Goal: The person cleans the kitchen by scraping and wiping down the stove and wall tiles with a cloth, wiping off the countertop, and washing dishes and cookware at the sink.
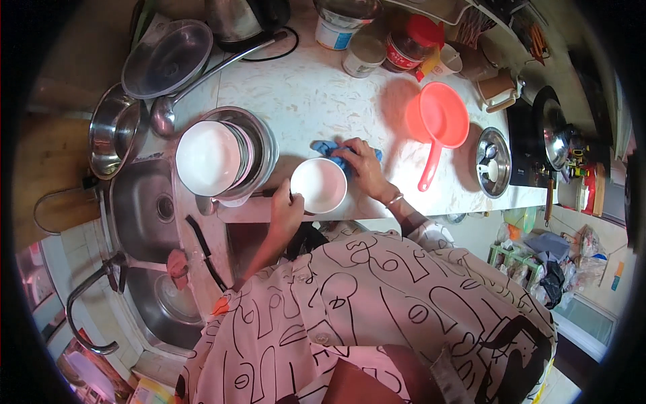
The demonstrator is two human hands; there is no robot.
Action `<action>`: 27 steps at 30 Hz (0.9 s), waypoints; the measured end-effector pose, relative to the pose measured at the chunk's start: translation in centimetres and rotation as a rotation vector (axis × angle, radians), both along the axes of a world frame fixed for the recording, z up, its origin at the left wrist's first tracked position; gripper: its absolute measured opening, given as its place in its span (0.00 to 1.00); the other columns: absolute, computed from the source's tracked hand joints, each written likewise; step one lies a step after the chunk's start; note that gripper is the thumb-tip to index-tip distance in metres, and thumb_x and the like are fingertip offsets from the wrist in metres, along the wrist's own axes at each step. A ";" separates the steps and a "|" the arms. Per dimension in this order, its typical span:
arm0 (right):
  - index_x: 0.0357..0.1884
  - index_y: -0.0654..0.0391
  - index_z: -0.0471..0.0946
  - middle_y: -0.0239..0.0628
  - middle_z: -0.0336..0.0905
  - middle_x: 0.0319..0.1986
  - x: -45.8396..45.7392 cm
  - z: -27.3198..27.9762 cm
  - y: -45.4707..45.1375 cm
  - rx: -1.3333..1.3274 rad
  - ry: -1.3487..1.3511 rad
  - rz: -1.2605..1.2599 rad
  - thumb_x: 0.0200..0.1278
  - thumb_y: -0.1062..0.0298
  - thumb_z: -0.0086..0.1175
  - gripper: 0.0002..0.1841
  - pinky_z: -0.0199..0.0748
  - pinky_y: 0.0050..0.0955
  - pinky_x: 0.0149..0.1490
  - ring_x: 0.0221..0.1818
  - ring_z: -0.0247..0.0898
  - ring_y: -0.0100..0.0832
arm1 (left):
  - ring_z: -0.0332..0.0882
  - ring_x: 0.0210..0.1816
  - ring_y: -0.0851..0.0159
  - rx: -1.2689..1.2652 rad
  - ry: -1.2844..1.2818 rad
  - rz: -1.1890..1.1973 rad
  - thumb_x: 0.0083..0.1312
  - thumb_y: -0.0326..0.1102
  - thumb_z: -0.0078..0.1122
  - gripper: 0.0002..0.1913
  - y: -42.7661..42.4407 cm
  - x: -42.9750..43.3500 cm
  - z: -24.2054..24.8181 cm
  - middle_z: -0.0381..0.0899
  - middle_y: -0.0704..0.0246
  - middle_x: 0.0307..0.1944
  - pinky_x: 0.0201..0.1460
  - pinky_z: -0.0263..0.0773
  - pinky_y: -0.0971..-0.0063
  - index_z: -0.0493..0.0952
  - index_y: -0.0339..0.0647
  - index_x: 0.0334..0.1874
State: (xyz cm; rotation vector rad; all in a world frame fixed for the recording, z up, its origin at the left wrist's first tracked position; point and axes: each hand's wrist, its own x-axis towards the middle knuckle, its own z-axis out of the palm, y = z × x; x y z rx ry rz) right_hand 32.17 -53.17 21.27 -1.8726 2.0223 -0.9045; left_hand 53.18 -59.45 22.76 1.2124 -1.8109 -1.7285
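My left hand grips a white bowl by its left rim, near the counter's front edge. The bowl's mouth faces up and its inside shows no contents. Just right of the bowl, my right hand is closed over a crumpled blue cloth on the pale counter. Part of the cloth is hidden under the fingers. To the left, a stack of white bowls sits tilted in a stainless steel basin. A dark handle, partly covered, lies between that basin and my left hand.
A red plastic dipper stands to the right. Beyond it a steel dish holds spoons, beside a black cooktop. Jars and a kettle line the back. A ladle and a double sink are left.
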 end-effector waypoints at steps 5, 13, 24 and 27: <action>0.40 0.56 0.75 0.40 0.69 0.35 -3.1 0.3 0.1 -0.079 -0.078 -0.176 0.39 0.83 0.46 0.21 0.69 0.33 0.40 0.38 0.69 0.41 | 0.75 0.35 0.64 0.373 0.112 0.096 0.56 0.19 0.37 0.20 0.1 0.1 1.3 0.72 0.60 0.39 0.33 0.76 0.74 0.63 0.30 0.53; 0.49 0.55 0.71 0.45 0.66 0.44 -4.3 -1.9 -1.3 -0.011 0.228 -0.472 0.54 0.67 0.49 0.18 0.61 0.40 0.49 0.46 0.61 0.47 | 0.76 0.32 0.65 0.444 0.136 0.146 0.57 0.20 0.37 0.13 -0.8 0.6 3.9 0.70 0.58 0.38 0.26 0.78 0.76 0.64 0.30 0.46; 0.42 0.58 0.72 0.44 0.67 0.36 -1.1 1.1 3.3 0.113 -0.135 -0.278 0.44 0.83 0.49 0.19 0.68 0.34 0.41 0.37 0.67 0.44 | 0.77 0.18 0.62 0.133 -0.047 -0.029 0.55 0.22 0.43 0.12 -2.6 -2.3 -0.3 0.73 0.54 0.25 0.19 0.72 0.71 0.64 0.25 0.42; 0.42 0.61 0.72 0.46 0.69 0.34 -2.6 3.0 -1.7 0.018 -0.091 -0.360 0.47 0.82 0.50 0.16 0.68 0.35 0.41 0.36 0.69 0.46 | 0.77 0.18 0.63 0.178 -0.070 -0.077 0.56 0.24 0.43 0.19 -2.9 -3.0 -0.8 0.74 0.53 0.25 0.20 0.72 0.73 0.61 0.23 0.51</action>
